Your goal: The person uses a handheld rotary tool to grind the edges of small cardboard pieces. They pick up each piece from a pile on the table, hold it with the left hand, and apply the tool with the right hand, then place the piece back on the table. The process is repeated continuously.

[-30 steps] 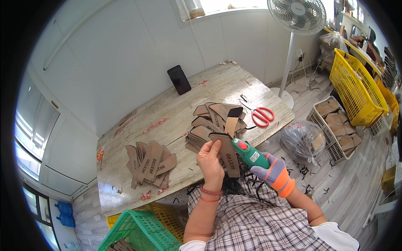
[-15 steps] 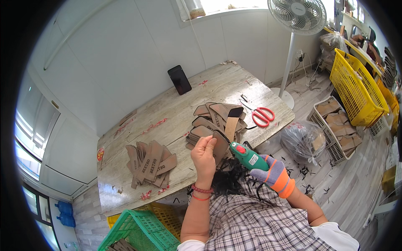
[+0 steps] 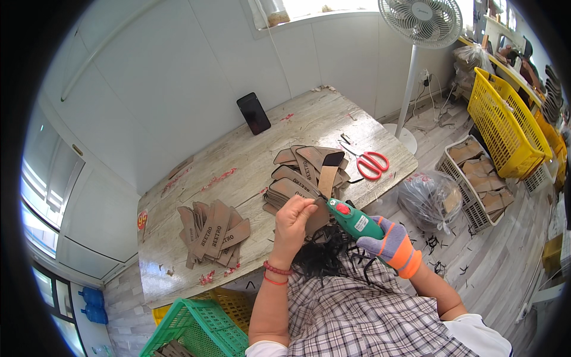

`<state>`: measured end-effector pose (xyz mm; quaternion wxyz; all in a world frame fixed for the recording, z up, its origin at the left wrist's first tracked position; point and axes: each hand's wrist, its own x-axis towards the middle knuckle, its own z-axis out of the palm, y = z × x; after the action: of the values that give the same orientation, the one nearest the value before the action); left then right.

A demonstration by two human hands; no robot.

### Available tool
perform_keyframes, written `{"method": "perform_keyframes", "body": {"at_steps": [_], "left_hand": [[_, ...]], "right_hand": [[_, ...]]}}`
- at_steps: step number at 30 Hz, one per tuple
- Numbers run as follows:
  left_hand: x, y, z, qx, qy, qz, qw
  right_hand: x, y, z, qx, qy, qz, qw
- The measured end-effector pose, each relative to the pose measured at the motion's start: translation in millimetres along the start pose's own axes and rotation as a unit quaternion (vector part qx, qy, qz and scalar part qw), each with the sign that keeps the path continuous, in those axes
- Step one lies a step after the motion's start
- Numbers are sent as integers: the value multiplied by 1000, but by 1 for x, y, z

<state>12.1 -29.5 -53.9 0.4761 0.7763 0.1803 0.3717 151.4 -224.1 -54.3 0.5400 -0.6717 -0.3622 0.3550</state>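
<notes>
My left hand (image 3: 291,223), bare, is closed in a pinch on a flat brown leather-like piece (image 3: 318,219) at the near table edge. Its fingers hide part of that piece. My right hand (image 3: 389,244), in a grey and orange glove, wraps round a green handheld power tool (image 3: 354,221) with a red button. The tool's narrow tip points at the piece, close to my left fingertips. Just beyond lies a pile of similar brown pieces (image 3: 290,185), with a tan, black-ended strip (image 3: 328,177) on it. Black trimmings (image 3: 324,253) are heaped on my checked apron.
Another stack of brown pieces (image 3: 214,233) lies at the table's left. Red-handled scissors (image 3: 373,165) and a black phone (image 3: 254,114) are farther back. A green crate (image 3: 196,321) stands below; a plastic bag (image 3: 429,201), white crate (image 3: 473,221) and yellow crate (image 3: 505,125) are right.
My left hand has shifted slightly right and down, its fingertips now closer to the tool's tip. The tool stays nearly in place. The piece between has turned or moved a little.
</notes>
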Motion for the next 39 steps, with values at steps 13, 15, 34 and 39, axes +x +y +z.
{"method": "perform_keyframes", "body": {"at_steps": [13,15,34,39], "left_hand": [[29,20,-32,225,-133,147,954],[33,26,-34,254,-153,165,941],[21,11,-110,233,-61,-38,970],[10,-53,-136,532,156,-36,831]], "right_hand": [[-1,2,-9,-44,-15,0,999],[-1,5,-10,-54,-12,-19,998],[1,20,-2,-63,-3,-32,998],[-3,20,-1,14,-5,37,999]]}}
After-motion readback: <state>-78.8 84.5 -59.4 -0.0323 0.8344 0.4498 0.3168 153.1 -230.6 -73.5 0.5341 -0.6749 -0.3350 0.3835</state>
